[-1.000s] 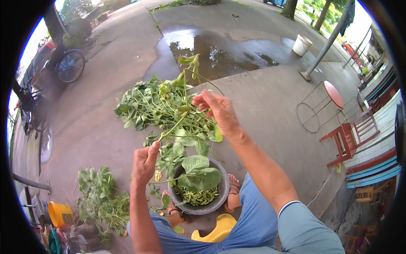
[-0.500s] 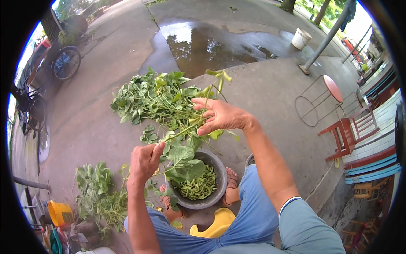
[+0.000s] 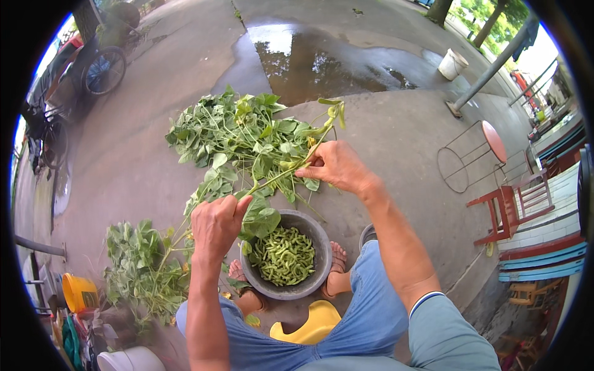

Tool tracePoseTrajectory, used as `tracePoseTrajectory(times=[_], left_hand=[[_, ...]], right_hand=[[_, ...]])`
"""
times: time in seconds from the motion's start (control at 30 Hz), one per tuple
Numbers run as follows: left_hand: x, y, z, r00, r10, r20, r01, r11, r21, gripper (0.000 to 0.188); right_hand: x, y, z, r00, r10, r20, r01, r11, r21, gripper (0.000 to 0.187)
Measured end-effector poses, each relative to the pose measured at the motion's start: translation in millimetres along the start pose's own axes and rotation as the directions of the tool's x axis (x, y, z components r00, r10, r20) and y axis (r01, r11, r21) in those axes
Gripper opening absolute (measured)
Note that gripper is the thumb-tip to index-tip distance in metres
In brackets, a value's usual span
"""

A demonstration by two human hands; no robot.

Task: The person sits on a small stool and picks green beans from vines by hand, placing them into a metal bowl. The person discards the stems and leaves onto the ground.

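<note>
The fingers of the left hand (image 3: 216,224) are closed into a fist around a thin green plant stem (image 3: 272,181), with the thumb lying along it. The thumb and forefinger of the right hand (image 3: 340,166) are closed together on the same stem, higher up; whether a pod is also between them, I cannot tell. The stem runs slantwise from one hand to the other, pointing to about two o'clock, and beyond the right hand its tip carries several plump green pods (image 3: 333,111).

Below the hands stands a round, dark grey basin (image 3: 288,293), which I take as the centre of the clock. A pile of loose green pods (image 3: 283,256) lies in it, and a broad green leaf (image 3: 261,221) hangs over its rim at eleven o'clock. The left hand is at ten o'clock from it, the right hand at one.

Farther out, at eleven o'clock, a large heap of leafy green plants (image 3: 216,133) lies on the grey concrete ground; a smaller leafy heap (image 3: 139,266) is near nine. A yellow plastic seat (image 3: 306,323) is at six, between the legs. A shallow brown puddle (image 3: 322,68) spreads at twelve, and a red-topped round metal stool (image 3: 494,142) is at two.
</note>
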State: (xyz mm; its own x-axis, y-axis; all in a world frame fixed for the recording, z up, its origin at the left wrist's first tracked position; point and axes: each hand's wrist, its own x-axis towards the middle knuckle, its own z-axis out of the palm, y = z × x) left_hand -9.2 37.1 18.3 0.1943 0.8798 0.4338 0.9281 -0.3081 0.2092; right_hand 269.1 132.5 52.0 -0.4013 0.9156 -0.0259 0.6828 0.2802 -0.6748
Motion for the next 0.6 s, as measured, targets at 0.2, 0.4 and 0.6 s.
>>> tracePoseTrajectory(times=[0.2, 0.4, 0.6], left_hand=[[0.4, 5.4, 2.9, 1.0, -0.003, 0.025, 0.003, 1.0, 0.025, 0.049], [-3.6, 2.6, 1.4, 0.999, -0.01, 0.046, 0.009, 1.0, 0.027, 0.049], [-7.9, 11.5, 8.5, 0.992, 0.051, 0.116, -0.054, 0.998, 0.024, 0.05]], right_hand=[[-5.3, -9.4, 7.6, 0.992, -0.042, -0.117, 0.014, 0.973, -0.232, 0.033], [-4.2, -19.5, 16.0, 0.941, -0.248, -0.232, 0.148, 0.914, -0.378, 0.029], [-2.5, -0.8, 18.3, 0.983, -0.173, -0.06, 0.136, 0.91, -0.392, 0.025]])
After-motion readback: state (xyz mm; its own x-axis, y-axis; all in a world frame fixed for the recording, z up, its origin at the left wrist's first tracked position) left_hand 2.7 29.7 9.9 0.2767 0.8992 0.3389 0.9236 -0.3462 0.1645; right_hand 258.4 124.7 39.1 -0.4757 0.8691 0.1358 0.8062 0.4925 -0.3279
